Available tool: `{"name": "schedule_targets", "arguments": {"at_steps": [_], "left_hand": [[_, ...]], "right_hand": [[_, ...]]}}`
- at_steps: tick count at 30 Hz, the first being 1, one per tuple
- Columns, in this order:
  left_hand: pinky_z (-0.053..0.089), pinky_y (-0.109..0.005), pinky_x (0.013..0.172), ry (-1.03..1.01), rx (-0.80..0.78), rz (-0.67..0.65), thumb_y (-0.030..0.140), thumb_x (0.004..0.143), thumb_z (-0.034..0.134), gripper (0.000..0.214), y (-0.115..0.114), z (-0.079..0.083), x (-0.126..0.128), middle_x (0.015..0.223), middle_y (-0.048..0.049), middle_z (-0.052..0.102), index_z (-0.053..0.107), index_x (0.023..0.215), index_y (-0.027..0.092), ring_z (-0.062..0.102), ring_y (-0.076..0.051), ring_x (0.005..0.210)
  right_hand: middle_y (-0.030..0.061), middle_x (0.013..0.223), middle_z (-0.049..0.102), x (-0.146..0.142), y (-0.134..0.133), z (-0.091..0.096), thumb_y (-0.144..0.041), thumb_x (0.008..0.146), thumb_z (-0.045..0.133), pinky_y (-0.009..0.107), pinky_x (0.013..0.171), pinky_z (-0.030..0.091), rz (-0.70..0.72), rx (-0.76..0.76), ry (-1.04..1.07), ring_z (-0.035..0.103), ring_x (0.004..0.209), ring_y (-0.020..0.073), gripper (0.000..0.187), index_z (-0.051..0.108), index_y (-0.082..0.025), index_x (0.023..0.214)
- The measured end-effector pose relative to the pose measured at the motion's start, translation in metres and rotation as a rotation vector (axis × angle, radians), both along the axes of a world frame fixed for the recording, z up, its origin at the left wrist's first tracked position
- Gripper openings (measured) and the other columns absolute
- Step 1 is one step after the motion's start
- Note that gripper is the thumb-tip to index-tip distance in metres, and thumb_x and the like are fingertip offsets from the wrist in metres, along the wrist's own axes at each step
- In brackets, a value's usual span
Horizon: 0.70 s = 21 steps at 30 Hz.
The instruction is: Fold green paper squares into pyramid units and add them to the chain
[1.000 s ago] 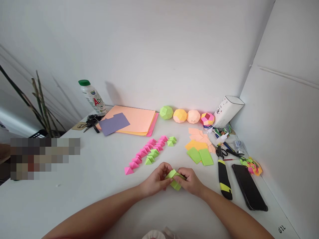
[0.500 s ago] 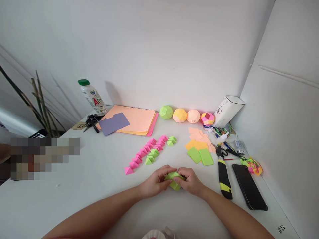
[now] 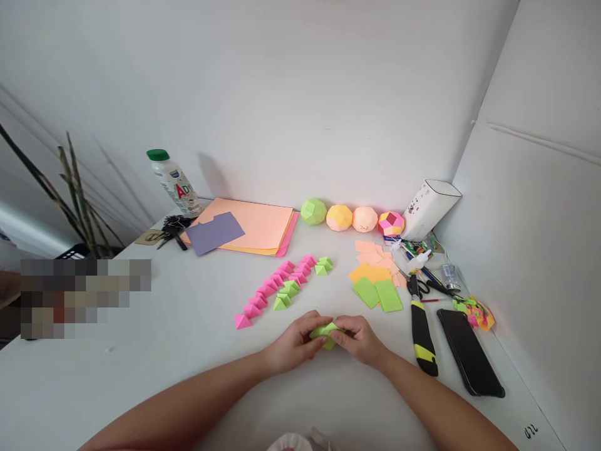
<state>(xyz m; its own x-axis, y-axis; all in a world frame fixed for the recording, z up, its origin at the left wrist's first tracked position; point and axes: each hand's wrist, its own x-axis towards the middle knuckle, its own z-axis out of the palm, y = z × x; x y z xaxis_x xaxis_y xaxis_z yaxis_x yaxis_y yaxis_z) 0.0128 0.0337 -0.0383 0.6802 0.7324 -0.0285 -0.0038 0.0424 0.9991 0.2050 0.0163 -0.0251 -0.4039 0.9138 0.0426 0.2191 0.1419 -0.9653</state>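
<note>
A small folded green paper piece (image 3: 325, 333) sits between my two hands, low over the white table (image 3: 141, 351). My left hand (image 3: 292, 344) pinches its left side with curled fingers. My right hand (image 3: 360, 339) closes on its right side, covering part of it. Just beyond my hands runs a slanted row of folded pink paper units (image 3: 275, 287) with a few green units (image 3: 287, 292) beside it. Flat green paper squares (image 3: 378, 294) lie to the right of my hands.
Four paper balls (image 3: 351, 218) line the back wall beside a white box (image 3: 429, 208). A stack of coloured sheets (image 3: 251, 228), a bottle (image 3: 173, 182) and keys (image 3: 171, 229) stand back left. Scissors (image 3: 417, 286), a utility knife (image 3: 422, 338) and a black phone (image 3: 469, 359) lie right.
Both hands have squeezed the green piece tighter, so less of it shows; the hands stay in the same spot on the table.
</note>
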Motion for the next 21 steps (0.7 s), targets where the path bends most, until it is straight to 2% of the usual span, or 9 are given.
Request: {"name": "schedule_targets", "arguments": {"at_steps": [6,13,17,21], "left_hand": [[0.045,-0.022,0.048,-0.069,-0.029,0.008,0.043,0.081,0.057,0.041,0.0017,-0.0016,-0.0007,0.086,0.0004,0.04,0.056,0.119,0.026,0.045,-0.007,0.057],[0.038,-0.02,0.046,-0.144,-0.04,-0.04,0.04,0.083,0.057,0.034,0.0051,0.0015,-0.0055,0.086,0.0003,0.04,0.061,0.115,0.032,0.04,-0.006,0.057],[0.037,-0.021,0.05,-0.119,-0.029,-0.083,0.039,0.083,0.057,0.033,0.0041,0.0066,-0.005,0.082,0.0001,0.041,0.062,0.114,0.03,0.042,-0.009,0.061],[0.038,-0.021,0.051,-0.111,-0.048,-0.071,0.041,0.083,0.057,0.037,0.0031,0.0062,-0.0035,0.087,-0.0016,0.045,0.059,0.117,0.03,0.044,-0.009,0.062]], "right_hand": [[-0.003,0.056,0.039,-0.0002,-0.0003,-0.0021,-0.045,0.082,0.055,0.024,0.047,0.028,-0.016,-0.048,0.005,0.032,0.052,0.0103,0.037,0.055,-0.016,0.059],[-0.0052,0.053,0.031,0.0002,-0.0007,-0.0017,-0.041,0.082,0.054,0.023,0.044,0.023,-0.019,-0.112,-0.003,0.026,0.049,0.009,0.037,0.042,-0.018,0.055],[-0.006,0.051,0.031,0.0008,-0.0008,-0.0032,-0.039,0.08,0.055,0.022,0.043,0.023,-0.016,-0.106,-0.007,0.026,0.048,0.0086,0.036,0.042,-0.018,0.055],[-0.0056,0.051,0.032,0.0012,-0.0003,-0.0045,-0.04,0.08,0.055,0.022,0.044,0.024,-0.022,-0.09,-0.006,0.028,0.049,0.0091,0.037,0.043,-0.018,0.053]]}}
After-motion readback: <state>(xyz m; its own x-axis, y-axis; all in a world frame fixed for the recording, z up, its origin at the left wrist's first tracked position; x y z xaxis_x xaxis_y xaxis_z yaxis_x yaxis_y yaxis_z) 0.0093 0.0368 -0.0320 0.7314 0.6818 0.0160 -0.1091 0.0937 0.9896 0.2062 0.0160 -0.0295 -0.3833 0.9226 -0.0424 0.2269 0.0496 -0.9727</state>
